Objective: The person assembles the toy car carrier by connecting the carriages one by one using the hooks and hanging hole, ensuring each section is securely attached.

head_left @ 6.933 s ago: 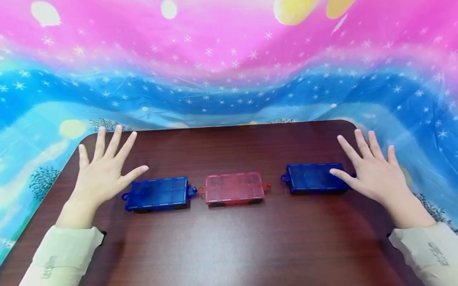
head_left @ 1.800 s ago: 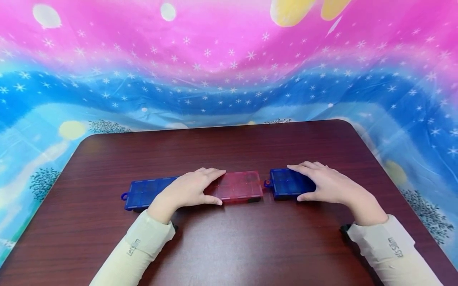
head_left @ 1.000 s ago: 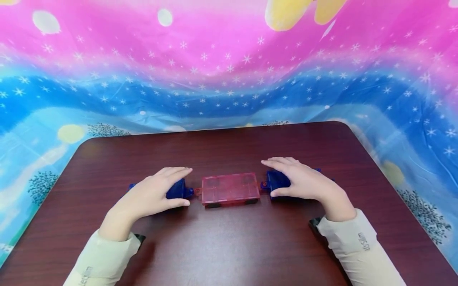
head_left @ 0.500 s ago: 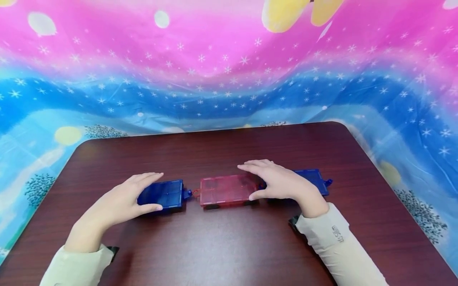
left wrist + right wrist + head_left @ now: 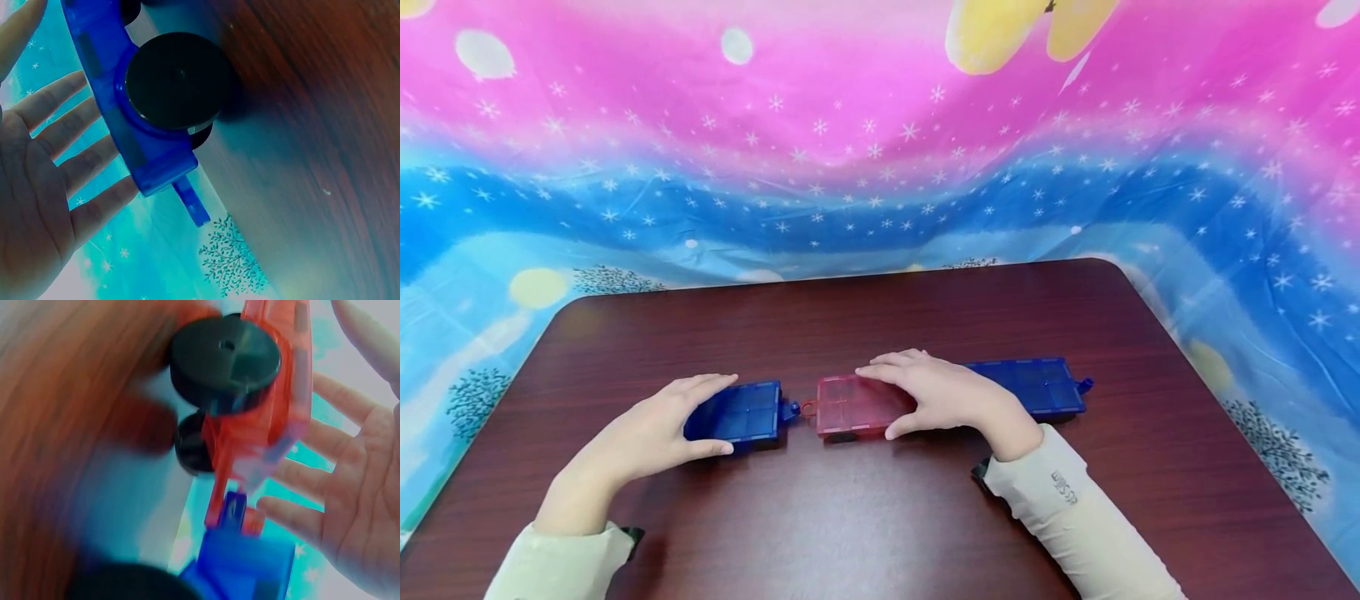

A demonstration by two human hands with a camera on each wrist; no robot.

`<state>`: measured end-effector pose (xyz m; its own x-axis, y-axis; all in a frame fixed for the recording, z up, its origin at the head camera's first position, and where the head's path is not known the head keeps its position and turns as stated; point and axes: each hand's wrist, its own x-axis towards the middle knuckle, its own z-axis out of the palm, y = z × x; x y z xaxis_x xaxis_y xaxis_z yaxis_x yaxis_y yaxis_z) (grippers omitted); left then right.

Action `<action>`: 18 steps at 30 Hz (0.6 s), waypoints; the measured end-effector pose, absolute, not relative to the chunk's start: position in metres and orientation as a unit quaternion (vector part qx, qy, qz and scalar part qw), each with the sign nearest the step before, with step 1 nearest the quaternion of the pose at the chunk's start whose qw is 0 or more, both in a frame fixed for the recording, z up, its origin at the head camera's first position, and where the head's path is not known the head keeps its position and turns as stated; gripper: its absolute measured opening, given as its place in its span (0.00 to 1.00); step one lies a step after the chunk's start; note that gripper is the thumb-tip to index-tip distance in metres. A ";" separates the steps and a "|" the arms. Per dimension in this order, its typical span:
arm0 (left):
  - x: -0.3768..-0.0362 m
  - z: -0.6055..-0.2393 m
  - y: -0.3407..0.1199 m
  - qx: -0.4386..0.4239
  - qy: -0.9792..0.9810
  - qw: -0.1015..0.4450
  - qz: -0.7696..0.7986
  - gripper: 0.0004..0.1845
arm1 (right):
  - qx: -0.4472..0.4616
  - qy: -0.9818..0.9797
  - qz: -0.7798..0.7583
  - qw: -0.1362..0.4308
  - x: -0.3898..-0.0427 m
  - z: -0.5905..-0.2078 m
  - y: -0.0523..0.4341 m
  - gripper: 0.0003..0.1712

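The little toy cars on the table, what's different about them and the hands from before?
The right hand slid from the right blue plastic wheeled car onto the red plastic wheeled car, which now sits hooked to that blue one. The left hand let go of the red car and now holds the left blue plastic wheeled car, a small gap from the red. The dark wooden table stayed put.

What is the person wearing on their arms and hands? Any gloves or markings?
No gloves: both hands, the left hand and the right hand, are bare. Each arm is covered to the wrist by a pale cream long sleeve. The right sleeve carries small dark lettering near the cuff, too small to read. A small black piece sits under each wrist at the cuff.
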<state>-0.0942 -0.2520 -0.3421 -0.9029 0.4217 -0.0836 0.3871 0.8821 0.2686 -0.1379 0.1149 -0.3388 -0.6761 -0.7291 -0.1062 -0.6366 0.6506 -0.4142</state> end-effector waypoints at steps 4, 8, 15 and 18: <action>-0.095 -0.344 -0.250 0.206 0.968 0.077 0.120 0.45 | -0.394 0.892 -0.170 0.141 -0.137 -0.340 0.107 0.47; -0.096 -0.347 -0.248 0.205 0.969 0.083 0.111 0.45 | -0.395 0.892 -0.156 0.153 -0.137 -0.341 0.103 0.47; -0.099 -0.350 -0.246 0.206 0.969 0.090 0.099 0.45 | -0.386 0.900 -0.132 0.154 -0.137 -0.342 0.099 0.44; -0.100 -0.349 -0.245 0.208 0.969 0.091 0.096 0.45 | -0.389 0.901 -0.126 0.144 -0.137 -0.343 0.098 0.42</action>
<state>-0.1000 -0.2450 -0.3491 -0.8972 0.4200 -0.1367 0.3848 0.8952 0.2247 -0.1366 0.0981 -0.3433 -0.6566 -0.7367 -0.1615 -0.6642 0.6663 -0.3390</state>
